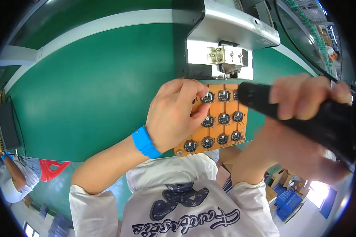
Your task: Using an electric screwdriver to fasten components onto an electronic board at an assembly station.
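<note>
An orange board [216, 107] lies near the front edge of the green table and carries rows of small round black parts with thin leads. My left hand [174, 110], with a blue band on its wrist, reaches over the board's left side. Its thumb and index finger are curled about a round black part [208, 97] in the far row; the other fingers are bent under. To the right, my right hand [300, 126] is wrapped round a long black tool [259, 95], blurred by motion. The tool's rounded end hangs over the board's far right corner, and its exact kind cannot be made out.
Just beyond the board stands a metal machine [233, 23] with a small bracketed mechanism. A dark box [8, 124] with cables sits at the table's left end. A red stool [51, 170] and another person's arm [14, 173] are at far left; blue crates [286, 201] lie at lower right.
</note>
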Available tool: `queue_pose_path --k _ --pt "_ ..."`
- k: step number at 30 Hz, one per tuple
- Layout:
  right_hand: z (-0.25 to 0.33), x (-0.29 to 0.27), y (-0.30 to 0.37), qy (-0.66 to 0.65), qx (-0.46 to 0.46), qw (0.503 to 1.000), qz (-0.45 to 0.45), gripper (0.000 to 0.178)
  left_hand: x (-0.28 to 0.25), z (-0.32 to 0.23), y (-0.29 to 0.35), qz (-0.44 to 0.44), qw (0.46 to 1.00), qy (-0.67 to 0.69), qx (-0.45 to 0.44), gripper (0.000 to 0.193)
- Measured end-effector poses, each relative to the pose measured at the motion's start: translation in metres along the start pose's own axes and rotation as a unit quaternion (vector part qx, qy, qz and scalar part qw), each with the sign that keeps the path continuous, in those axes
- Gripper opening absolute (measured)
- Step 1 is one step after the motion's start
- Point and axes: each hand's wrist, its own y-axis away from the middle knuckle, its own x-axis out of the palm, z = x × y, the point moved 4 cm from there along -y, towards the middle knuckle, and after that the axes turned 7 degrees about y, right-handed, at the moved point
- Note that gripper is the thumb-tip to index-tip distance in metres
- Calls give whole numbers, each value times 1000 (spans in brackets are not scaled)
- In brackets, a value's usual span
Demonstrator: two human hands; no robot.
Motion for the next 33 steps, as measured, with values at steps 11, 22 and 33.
queue_pose_path --k 11,22,33 --pt "9 4 2 8 0 999 -36 92 -1 0 0 -1 1000 9 -2 38" --pt "-16 20 20 -34 35 998 -37 98 -1 1 0 -1 1000 9 3 39" --pt "-35 17 24 -61 27 998 -1 102 0 -1 0 1 1000 13 1 38"
